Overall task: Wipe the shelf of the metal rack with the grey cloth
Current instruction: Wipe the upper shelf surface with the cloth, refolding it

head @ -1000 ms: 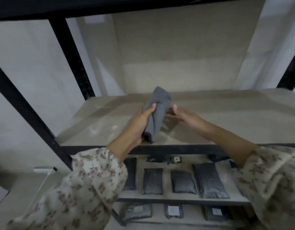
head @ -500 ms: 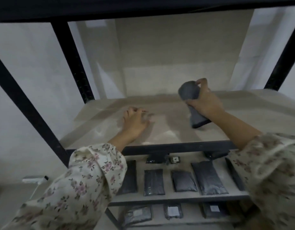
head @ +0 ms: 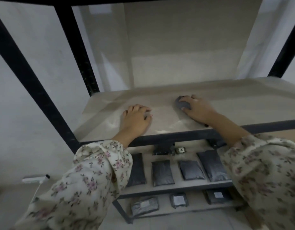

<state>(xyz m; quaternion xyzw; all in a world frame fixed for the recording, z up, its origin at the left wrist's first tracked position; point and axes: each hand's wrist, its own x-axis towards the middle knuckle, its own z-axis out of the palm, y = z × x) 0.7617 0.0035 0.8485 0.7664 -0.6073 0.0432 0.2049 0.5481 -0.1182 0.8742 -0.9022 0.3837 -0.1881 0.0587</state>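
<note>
Fingers point(head: 195, 99) of the right hand point(head: 199, 110) curl over the grey cloth point(head: 181, 104) with the thumb hooked round its near side, pressing it down onto the shelf point(head: 160, 103). The cloth is bunched into a small dark grey wad, mostly hidden under the hand, and sits right of the shelf's middle, about halfway back from the front rail. The left hand point(head: 136, 118) lies palm-down left of the shelf's middle, fingers loosely bent and close together, holding nothing.

Half a second ago the right hand held the cloth raised above the shelf as a longer roll; now it is down on the surface and crumpled tighter. The left hand rests in much the same spot as then.

The shelf is pale and glossy, framed by the black posts of the metal rack point(head: 27, 77). On the lower shelf point(head: 176, 188) below it lie several flat dark packets point(head: 162, 172) in a row, with a small tag marked A point(head: 181, 149) behind them. The bottom shelf point(head: 163, 213) holds labelled packets point(head: 144, 205).
</note>
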